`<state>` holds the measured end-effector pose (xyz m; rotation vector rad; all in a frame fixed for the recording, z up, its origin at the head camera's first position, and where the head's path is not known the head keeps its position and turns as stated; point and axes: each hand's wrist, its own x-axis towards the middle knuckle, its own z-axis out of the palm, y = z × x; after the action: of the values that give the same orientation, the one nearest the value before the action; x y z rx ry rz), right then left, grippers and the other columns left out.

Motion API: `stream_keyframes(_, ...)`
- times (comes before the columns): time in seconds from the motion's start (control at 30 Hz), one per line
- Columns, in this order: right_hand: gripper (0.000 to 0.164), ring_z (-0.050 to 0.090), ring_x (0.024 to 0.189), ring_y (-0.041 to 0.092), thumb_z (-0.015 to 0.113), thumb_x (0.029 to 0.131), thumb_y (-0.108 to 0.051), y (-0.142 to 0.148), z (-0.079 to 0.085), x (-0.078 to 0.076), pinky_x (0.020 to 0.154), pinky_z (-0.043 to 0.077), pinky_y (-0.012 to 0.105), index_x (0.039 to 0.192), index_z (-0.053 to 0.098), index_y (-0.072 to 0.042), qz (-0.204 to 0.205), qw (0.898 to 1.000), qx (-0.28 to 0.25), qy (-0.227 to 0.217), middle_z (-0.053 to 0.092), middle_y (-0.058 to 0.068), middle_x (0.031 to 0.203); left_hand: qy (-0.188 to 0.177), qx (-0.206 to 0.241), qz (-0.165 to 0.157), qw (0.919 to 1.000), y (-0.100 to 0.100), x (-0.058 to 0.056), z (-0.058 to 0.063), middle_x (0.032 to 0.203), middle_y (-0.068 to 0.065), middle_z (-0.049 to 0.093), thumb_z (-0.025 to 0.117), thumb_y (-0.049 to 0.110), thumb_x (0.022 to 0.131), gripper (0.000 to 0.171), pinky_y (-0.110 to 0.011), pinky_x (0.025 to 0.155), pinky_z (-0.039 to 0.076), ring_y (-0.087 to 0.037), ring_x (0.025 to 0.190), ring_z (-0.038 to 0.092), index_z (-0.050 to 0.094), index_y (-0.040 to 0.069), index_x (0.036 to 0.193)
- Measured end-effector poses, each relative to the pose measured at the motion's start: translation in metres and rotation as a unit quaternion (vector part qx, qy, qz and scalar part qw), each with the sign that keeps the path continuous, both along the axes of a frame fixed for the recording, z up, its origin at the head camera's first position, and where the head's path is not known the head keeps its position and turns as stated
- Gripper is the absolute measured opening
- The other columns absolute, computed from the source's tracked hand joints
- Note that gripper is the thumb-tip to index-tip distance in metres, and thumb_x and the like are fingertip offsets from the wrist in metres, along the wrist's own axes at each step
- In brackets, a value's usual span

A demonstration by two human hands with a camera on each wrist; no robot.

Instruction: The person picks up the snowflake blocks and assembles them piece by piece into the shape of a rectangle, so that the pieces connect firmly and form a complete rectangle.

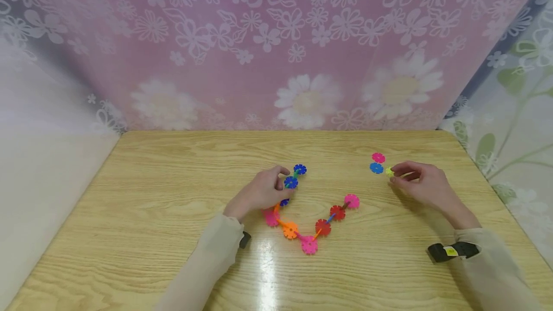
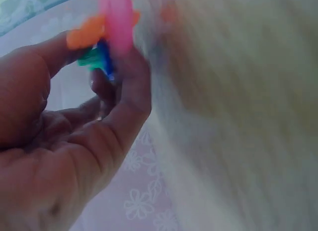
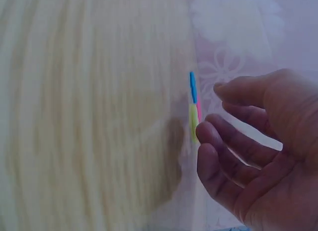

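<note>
A curved chain of notched flower-shaped plastic discs (image 1: 291,230) runs over the table in blue, green, pink, orange and red. My left hand (image 1: 263,188) grips it near its blue and green end; in the left wrist view, thumb and fingers close around the discs, partly hiding them. At the right, my right hand (image 1: 425,184) reaches over a loose yellow disc (image 1: 389,172). The right wrist view has its thumb apart from the bent fingers, with the yellow disc (image 3: 193,122) flat on the table beyond the fingertips. A loose blue disc (image 1: 376,168) and pink disc (image 1: 378,158) lie beside it.
The wood-grain table (image 1: 173,172) meets a pink flowered cloth (image 1: 242,61) along its back edge. Pale cloth hangs at both sides. A dark strap (image 1: 453,252) circles the right wrist.
</note>
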<state>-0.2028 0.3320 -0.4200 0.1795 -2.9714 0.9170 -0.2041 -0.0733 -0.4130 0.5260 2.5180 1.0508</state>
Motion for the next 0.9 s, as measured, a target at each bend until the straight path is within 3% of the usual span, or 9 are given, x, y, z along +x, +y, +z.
stream_keyframes(0.1,0.033,0.064,0.081,-0.002,0.077,0.091,-0.03,0.008,-0.003,-0.002,0.067,0.05,0.019,0.114,0.073,-0.007,-0.001,1.0,0.022,0.001,0.077,0.015,0.101,-0.032,-0.005,-0.005,0.9995,0.0,0.004,0.0,0.078,0.001,0.054,0.066,0.034,0.1,0.053,-0.031,0.075,0.044,-0.012,0.064,0.046,0.052,0.007,0.143)
stream_keyframes(0.27,0.037,0.07,0.085,0.018,0.078,0.091,-0.032,0.013,-0.008,-0.008,0.069,0.051,0.024,0.116,0.073,-0.006,0.0,0.999,0.041,-0.003,0.076,0.015,0.101,-0.059,-0.007,-0.006,0.9982,-0.003,0.004,-0.001,0.082,0.0,0.058,0.067,0.039,0.099,0.052,-0.03,0.071,0.043,-0.013,0.067,0.05,0.055,0.01,0.141)
stream_keyframes(0.37,0.039,0.072,0.087,0.025,0.077,0.091,-0.033,0.014,-0.01,-0.012,0.07,0.052,0.028,0.118,0.073,-0.005,-0.001,0.999,0.043,-0.004,0.075,0.018,0.104,-0.066,-0.013,-0.016,0.9976,-0.006,0.001,-0.001,0.085,-0.001,0.063,0.066,0.043,0.099,0.053,-0.031,0.074,0.046,-0.014,0.069,0.056,0.057,0.011,0.14)
stream_keyframes(0.57,0.043,0.072,0.089,0.028,0.076,0.093,-0.035,0.017,-0.011,-0.017,0.073,0.052,0.029,0.122,0.072,-0.004,0.005,0.999,0.046,-0.019,0.073,0.021,0.11,-0.07,-0.015,-0.034,0.9968,-0.014,-0.009,-0.003,0.085,0.0,0.07,0.063,0.049,0.099,0.053,-0.032,0.08,0.05,-0.013,0.073,0.066,0.06,0.012,0.137)
stream_keyframes(0.7,0.044,0.07,0.091,0.029,0.075,0.093,-0.034,0.016,-0.009,-0.02,0.076,0.052,0.033,0.123,0.071,-0.002,0.018,0.998,0.053,-0.027,0.072,0.021,0.111,-0.068,0.015,-0.022,0.9973,-0.016,-0.017,-0.005,0.092,-0.001,0.072,0.061,0.046,0.101,0.048,-0.03,0.078,0.053,-0.013,0.077,0.069,0.06,0.013,0.136)
stream_keyframes(0.9,0.046,0.068,0.093,0.027,0.075,0.094,-0.035,0.018,-0.006,-0.023,0.077,0.051,0.034,0.126,0.069,-0.002,0.024,0.997,0.054,-0.045,0.07,0.021,0.113,-0.074,0.081,0.022,0.9937,-0.012,-0.029,-0.01,0.1,-0.008,0.073,0.059,0.033,0.104,0.039,-0.03,0.073,0.06,-0.016,0.081,0.071,0.061,0.008,0.135)
